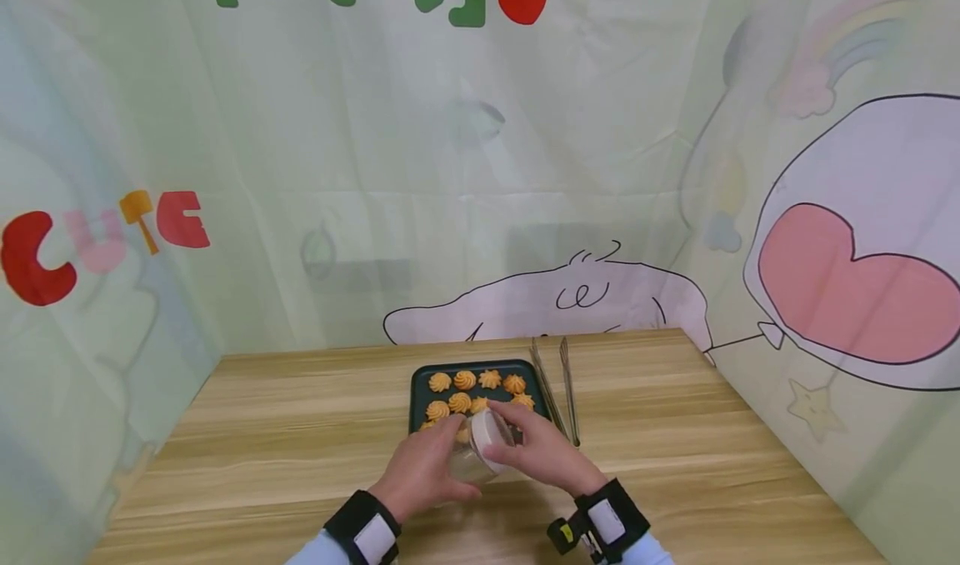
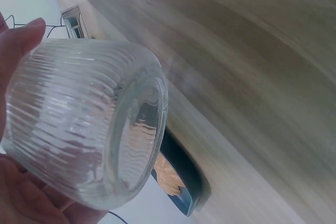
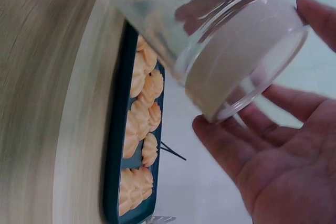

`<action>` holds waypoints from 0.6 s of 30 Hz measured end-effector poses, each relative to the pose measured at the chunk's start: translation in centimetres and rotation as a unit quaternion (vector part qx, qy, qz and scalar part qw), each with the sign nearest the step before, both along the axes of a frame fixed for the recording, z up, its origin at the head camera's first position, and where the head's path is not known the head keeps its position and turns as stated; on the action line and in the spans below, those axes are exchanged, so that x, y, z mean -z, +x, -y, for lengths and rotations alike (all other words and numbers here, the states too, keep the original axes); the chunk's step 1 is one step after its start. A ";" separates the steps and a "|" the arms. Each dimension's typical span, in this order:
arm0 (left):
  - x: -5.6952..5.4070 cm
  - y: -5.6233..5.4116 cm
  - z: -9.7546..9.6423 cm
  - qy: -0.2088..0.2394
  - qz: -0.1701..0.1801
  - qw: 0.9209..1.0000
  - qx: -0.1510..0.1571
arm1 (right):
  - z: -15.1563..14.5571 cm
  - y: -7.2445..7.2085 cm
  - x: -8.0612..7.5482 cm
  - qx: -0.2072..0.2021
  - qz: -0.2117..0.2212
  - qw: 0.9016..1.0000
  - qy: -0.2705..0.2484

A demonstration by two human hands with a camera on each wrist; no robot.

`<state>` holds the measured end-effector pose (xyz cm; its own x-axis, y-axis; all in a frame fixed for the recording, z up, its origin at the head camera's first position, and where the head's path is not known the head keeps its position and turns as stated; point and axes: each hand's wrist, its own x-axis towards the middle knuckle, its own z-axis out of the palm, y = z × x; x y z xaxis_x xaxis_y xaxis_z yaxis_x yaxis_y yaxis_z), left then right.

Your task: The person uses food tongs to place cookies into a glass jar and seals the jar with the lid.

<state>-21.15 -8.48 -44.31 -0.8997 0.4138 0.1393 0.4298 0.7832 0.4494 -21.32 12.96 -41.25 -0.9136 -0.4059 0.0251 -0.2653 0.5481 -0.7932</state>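
Tilted on its side above the table, a clear glass jar [image 2: 63,114] with ribbed walls has its thick base towards the left wrist camera. My left hand [image 1: 427,469] grips the jar's body, thumb on one side and fingers on the other. At the jar's other end is a white lid [image 3: 247,51] with a see-through top. My right hand [image 1: 547,450] holds this lid by its edge between thumb and fingers. Just beyond both hands lies a dark baking tray [image 1: 413,398] bearing rows of golden piped cookies [image 3: 139,114]. The hands and jar hide its near part.
Metal tongs [image 1: 569,390] lie just right of the tray, handles and tips pointing roughly front to back. The wooden table [image 1: 300,415] ends at a printed cloth backdrop [image 1: 375,173] behind and at both sides.
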 end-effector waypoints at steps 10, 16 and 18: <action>0.0 -0.1 0.0 -0.002 -0.002 1.000 0.003 | 0.1 0.1 0.2 0.010 0.022 1.000 -0.011; 0.0 0.0 -0.1 -0.002 -0.005 1.000 0.007 | 0.5 0.0 -0.2 0.054 0.024 0.998 0.028; 0.0 0.0 -0.1 -0.003 -0.004 1.000 0.007 | 0.4 -0.1 -0.2 0.047 0.026 0.998 0.035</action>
